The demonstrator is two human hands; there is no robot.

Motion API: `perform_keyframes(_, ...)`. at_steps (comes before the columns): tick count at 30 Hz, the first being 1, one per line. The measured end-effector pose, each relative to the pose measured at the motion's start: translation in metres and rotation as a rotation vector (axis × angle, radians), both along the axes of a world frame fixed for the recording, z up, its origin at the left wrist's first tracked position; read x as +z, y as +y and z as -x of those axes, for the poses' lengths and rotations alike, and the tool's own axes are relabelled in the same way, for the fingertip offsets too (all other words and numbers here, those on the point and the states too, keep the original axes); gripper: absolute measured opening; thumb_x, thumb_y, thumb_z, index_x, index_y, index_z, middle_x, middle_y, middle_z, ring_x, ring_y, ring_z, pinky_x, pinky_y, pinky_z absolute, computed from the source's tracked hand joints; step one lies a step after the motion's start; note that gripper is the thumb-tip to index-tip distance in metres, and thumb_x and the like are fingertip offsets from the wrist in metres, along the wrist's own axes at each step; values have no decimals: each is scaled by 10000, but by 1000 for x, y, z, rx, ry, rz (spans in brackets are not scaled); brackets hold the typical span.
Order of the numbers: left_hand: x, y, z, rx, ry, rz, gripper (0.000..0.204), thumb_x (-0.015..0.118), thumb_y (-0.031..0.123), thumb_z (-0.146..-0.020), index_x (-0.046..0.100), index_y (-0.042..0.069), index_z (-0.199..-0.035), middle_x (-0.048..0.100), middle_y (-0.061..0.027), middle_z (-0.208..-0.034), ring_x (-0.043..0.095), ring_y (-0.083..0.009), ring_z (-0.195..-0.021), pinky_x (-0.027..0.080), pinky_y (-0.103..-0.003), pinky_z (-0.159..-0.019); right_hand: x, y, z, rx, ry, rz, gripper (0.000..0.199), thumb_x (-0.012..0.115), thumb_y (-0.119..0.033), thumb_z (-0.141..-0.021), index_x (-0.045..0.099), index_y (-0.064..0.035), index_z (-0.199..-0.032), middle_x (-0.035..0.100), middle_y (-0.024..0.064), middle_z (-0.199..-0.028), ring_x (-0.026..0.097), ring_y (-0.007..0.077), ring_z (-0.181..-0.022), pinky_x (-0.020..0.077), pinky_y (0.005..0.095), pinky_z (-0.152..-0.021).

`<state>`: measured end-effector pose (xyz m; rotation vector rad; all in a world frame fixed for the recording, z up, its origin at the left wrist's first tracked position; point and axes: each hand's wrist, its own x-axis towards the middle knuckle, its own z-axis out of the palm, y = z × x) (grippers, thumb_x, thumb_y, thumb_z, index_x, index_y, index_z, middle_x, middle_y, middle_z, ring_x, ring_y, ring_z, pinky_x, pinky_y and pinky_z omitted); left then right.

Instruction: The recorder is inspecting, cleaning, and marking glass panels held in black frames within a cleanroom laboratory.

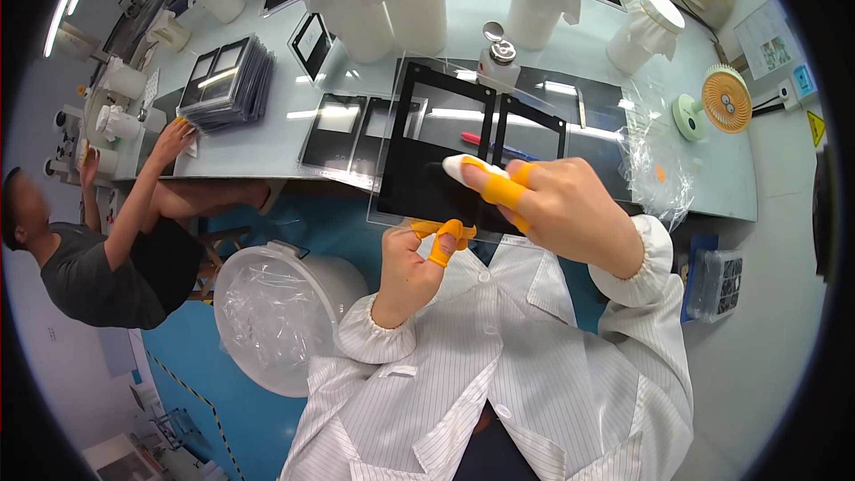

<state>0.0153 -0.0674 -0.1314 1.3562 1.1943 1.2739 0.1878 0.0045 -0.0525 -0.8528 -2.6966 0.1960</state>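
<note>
A transparent panel with black-printed frames and window openings [417,180] is held tilted up over the table's near edge. My left hand [417,260] pinches its lower edge between thumb and fingers. Yellow finger cots cover some fingertips of both hands. My right hand [557,209] is closed on a white cloth [456,166], wrapped at the fingertip and lying against the black area of the panel. Behind the panel are a red pen [479,140] and a metal-topped dispenser bottle [500,67] with its lid flipped up.
A stack of similar panels [233,85] stands on the table at left, where a seated co-worker [98,258] reaches toward it. Covered white tubs [646,31] line the back. A small orange fan [726,98] and crumpled plastic film [657,160] lie right. Below stands a lined bin [233,338].
</note>
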Motion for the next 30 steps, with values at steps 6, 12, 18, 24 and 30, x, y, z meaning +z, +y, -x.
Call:
perform_keyframes(6,3,4,2,-139,42,-21,142,544,99,-790,592,-18,-855,617,-101,-772,591,-192,-666,453,-248,-613,-5,8,7,82,-6,-87,522,559,-61,-659,464,-163,-1162,450,29,-581,466,146,-448,379,267,-414)
perform_keyframes(12,9,19,13,-64,89,-52,158,514,113,-813,592,-18,-855,615,-96,-768,588,-188,-683,450,-236,-612,-5,-17,-18,116,-154,61,485,564,-61,-662,486,-148,-1133,448,20,-575,469,133,-446,389,248,-407)
perform_keyframes(18,40,54,4,-38,-168,-253,229,519,191,-820,585,-20,-879,611,-103,-808,587,-174,-707,458,-233,-645,10,-43,-29,191,-109,26,541,545,-32,-643,457,-93,-1174,475,40,-567,464,128,-423,390,229,-384)
perform_keyframes(24,96,92,-6,-90,-468,-491,263,515,280,-794,529,37,-895,593,-77,-877,571,-192,-752,437,-315,-757,-3,-46,-37,103,-1,179,551,600,-33,-667,442,-163,-1179,443,22,-544,437,137,-395,362,235,-360)
perform_keyframes(30,138,91,-15,-241,-583,-557,165,534,251,-788,437,141,-864,554,-8,-914,507,-136,-849,341,-331,-882,-7,-43,-43,31,21,180,571,582,-79,-735,358,-220,-1241,485,23,-593,472,136,-429,393,223,-386)
